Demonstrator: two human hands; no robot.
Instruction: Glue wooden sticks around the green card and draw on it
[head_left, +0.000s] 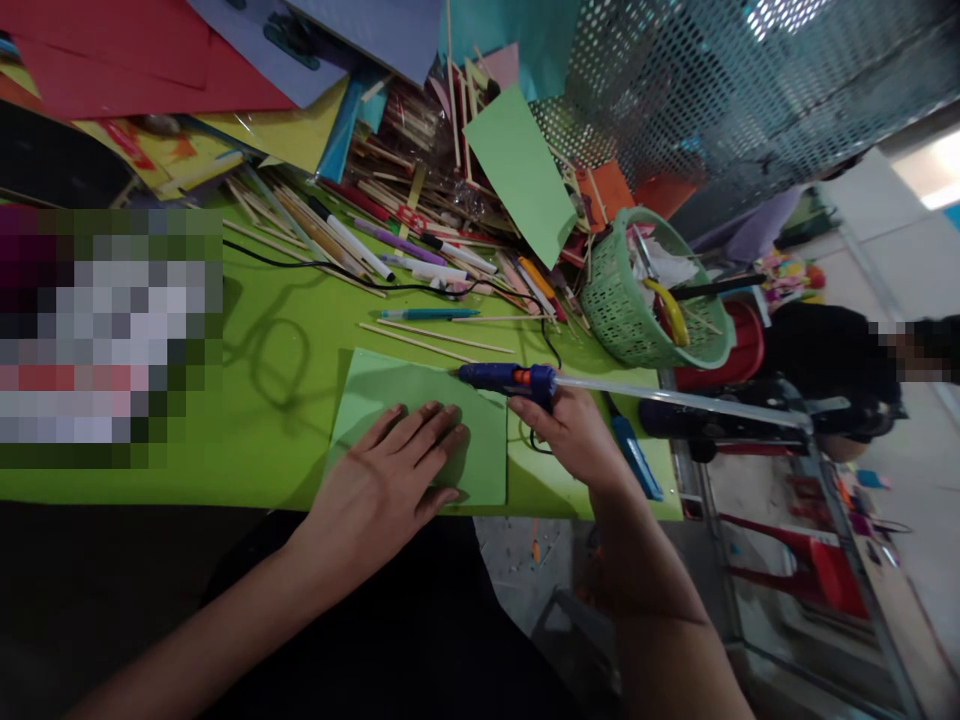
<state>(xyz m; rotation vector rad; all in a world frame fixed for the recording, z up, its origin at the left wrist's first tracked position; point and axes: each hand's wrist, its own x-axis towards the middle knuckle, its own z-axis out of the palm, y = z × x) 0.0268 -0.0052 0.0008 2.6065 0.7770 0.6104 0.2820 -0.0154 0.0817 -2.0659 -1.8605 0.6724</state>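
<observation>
My left hand [405, 455] lies flat on a light green sheet of paper [487, 470], its fingers stretched out. In my right hand [574, 430] is a blue hot glue gun [491, 377], with a long clear glue stick [675, 397] reaching out of its back to the right. The gun's nozzle points left, over the sheet's top edge; whether it touches the paper I cannot tell. Just beyond that edge lie thin wooden sticks [420, 341] and a teal pen [429, 314]. A blue cutter [636, 458] rests to the right of my right hand.
A green plastic basket [611, 310] with tools stands at the right back. Markers, sticks and coloured paper [525, 170] pile up along the back of the green table [262, 440]. A black cord [337, 270] crosses the table. Another person [832, 360] is at the far right.
</observation>
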